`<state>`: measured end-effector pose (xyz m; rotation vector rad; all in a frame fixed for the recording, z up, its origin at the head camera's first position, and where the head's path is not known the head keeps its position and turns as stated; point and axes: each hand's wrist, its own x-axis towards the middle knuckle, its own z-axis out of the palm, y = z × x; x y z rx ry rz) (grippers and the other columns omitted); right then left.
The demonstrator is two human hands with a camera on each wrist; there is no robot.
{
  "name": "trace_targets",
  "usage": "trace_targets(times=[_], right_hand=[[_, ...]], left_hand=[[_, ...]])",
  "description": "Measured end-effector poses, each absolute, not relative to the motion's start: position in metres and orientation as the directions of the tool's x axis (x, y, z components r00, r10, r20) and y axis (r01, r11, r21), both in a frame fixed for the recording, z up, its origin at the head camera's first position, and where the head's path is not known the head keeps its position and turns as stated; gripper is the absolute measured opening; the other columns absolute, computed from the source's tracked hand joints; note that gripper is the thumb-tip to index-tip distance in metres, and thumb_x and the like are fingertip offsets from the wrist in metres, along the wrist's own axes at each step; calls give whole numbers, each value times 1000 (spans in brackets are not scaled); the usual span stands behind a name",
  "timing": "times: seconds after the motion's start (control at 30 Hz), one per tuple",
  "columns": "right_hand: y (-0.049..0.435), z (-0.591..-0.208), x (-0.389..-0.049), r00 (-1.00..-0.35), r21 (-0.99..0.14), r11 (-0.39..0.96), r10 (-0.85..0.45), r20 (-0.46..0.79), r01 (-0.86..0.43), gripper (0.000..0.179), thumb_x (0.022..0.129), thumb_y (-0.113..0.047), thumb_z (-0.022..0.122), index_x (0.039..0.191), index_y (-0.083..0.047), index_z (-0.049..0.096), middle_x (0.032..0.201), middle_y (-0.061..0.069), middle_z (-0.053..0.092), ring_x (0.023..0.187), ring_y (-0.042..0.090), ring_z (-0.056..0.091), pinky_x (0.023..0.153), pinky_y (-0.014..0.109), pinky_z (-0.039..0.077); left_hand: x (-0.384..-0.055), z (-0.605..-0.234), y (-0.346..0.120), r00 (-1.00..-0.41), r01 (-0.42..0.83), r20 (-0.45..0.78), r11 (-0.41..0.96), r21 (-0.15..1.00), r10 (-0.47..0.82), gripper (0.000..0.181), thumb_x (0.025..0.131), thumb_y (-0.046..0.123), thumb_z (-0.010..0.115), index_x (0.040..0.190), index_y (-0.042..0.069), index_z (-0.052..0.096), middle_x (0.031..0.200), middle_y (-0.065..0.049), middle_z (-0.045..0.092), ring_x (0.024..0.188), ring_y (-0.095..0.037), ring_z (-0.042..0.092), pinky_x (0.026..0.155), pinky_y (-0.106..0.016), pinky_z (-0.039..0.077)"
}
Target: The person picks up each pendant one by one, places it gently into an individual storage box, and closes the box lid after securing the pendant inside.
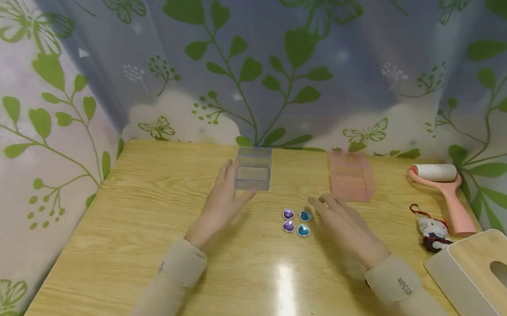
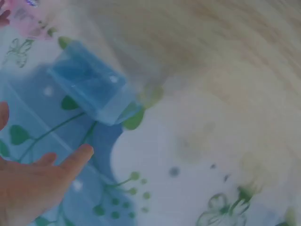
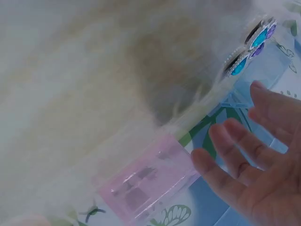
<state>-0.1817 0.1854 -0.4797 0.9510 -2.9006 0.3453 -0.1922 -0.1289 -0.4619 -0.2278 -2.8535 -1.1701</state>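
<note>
My left hand (image 1: 222, 204) is beside a clear bluish box (image 1: 252, 184), fingers along its left side and thumb near its front corner. The left wrist view shows the blue box (image 2: 91, 84) apart from the extended fingers (image 2: 75, 162). My right hand (image 1: 347, 228) hovers to the right of the heart-shaped gems, fingers spread and holding nothing. Two purple heart gems (image 1: 288, 226) lie side by side with two blue heart gems (image 1: 303, 231), all with pale beaded rims. Behind the right hand stands a clear pink box (image 1: 350, 187), seen also in the right wrist view.
At the right stand a pink-handled lint roller (image 1: 450, 197), a small white cat figure charm (image 1: 433, 232) and a tissue box (image 1: 471, 293) with a wooden lid. A leaf-patterned curtain (image 1: 249, 45) borders the back of the wooden table (image 1: 155, 209).
</note>
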Motion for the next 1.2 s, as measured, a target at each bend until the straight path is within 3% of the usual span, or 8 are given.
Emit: trace_targets(times=[0.2, 0.5, 0.67, 1.2], right_hand=[[177, -482, -196, -762, -124, 752, -637, 115, -648, 56, 92, 5, 75, 145, -7, 60, 127, 18, 67, 106, 34, 68, 85, 48, 63], [175, -484, -202, -730, -181, 710, -680, 75, -680, 48, 91, -5, 81, 136, -11, 67, 124, 13, 68, 106, 33, 67, 84, 47, 62], [175, -485, -204, -736, -219, 713, -676, 34, -666, 45, 94, -16, 79, 137, -13, 66, 126, 11, 67, 110, 32, 66, 89, 49, 62], [169, -490, -213, -724, -169, 713, -689, 10, -681, 36, 92, -25, 82, 123, -11, 73, 120, 8, 67, 101, 27, 66, 78, 39, 63]], left_hand=[[-221, -474, -138, -994, 83, 21, 597, 798, 110, 87, 101, 27, 72, 165, -1, 19, 170, -28, 23, 154, -49, 35, 128, -59, 35], [-247, -472, -147, -982, -134, -174, 390, 911, 70, 92, 97, 21, 77, 167, 8, 19, 168, -25, 32, 151, -47, 40, 123, -60, 42], [-255, -474, -147, -973, -174, -214, 326, 929, 90, 93, 97, 11, 76, 167, 4, 16, 166, -28, 34, 149, -46, 45, 120, -56, 47], [-261, -482, -149, -970, -179, -229, 388, 904, 86, 90, 93, 3, 76, 166, 5, 23, 158, -27, 44, 142, -47, 52, 119, -56, 48]])
